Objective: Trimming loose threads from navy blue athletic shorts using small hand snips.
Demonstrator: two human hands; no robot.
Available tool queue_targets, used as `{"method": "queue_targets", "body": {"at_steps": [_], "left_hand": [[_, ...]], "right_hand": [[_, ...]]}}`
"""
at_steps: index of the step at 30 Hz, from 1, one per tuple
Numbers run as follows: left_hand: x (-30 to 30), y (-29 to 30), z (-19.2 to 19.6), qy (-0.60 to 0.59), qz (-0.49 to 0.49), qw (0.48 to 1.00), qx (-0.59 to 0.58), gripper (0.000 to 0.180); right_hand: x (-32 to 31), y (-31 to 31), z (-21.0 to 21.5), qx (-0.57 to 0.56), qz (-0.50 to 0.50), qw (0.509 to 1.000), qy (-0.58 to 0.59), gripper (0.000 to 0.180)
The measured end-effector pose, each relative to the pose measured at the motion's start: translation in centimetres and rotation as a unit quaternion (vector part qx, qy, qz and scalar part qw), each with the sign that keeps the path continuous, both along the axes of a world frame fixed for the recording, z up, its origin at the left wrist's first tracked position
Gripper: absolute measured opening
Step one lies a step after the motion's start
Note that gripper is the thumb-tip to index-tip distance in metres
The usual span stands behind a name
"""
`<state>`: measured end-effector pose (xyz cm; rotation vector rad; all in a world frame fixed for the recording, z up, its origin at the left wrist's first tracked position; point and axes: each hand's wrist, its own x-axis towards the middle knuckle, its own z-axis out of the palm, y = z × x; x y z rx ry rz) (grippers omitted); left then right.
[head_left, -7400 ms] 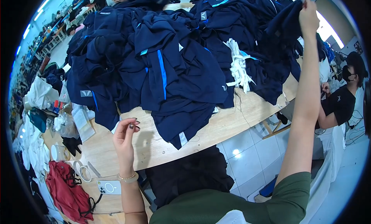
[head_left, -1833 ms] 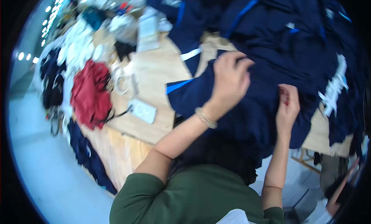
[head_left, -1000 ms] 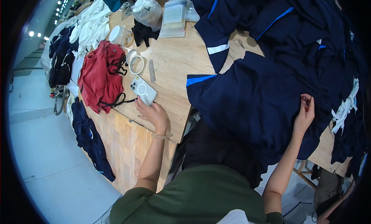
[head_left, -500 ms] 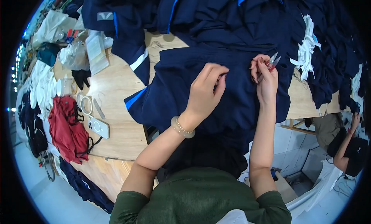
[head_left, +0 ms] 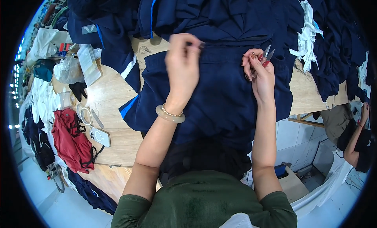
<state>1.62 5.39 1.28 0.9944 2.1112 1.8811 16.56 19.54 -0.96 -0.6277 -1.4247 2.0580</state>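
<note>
Spread before me is a navy garment (head_left: 224, 94) with a waistband-like far edge and a bright blue strip at its left corner. My right hand (head_left: 259, 72) is closed around small scissors (head_left: 268, 55) with red handles, their pointed blades parted and facing away from me. It is over the right part of the garment, near the far edge. My left hand (head_left: 182, 67), somewhat blurred, is raised near the garment's far left part, with curled fingers drawn together. Whatever its fingertips may pinch cannot be made out.
More navy garments (head_left: 212, 19) are heaped across the far side. White fabric strips (head_left: 306, 39) lie at the right. Left on the wooden table are a red bag (head_left: 70, 139), a phone (head_left: 99, 136), a tape roll (head_left: 85, 115) and plastic bags (head_left: 68, 70). Another person's arm (head_left: 355, 135) shows far right.
My left hand has moved left and away from me, toward the garment's far edge. The right hand still holds the scissors, slightly shifted left in the picture. The whole view has shifted a little.
</note>
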Motion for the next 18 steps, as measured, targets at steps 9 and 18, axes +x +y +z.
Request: {"method": "queue_targets", "body": {"at_steps": [9,18], "left_hand": [[-0.2,-0.3,1.5,0.123,-0.086,0.986,-0.075,0.023],[-0.5,0.6,-0.4,0.038,-0.108,0.991,-0.067,0.005]], "right_hand": [[0.0,0.0,0.0,0.006,-0.002,1.0,-0.003,0.021],[-0.1,-0.2,0.2,0.004,0.002,1.0,-0.007,0.02]]}}
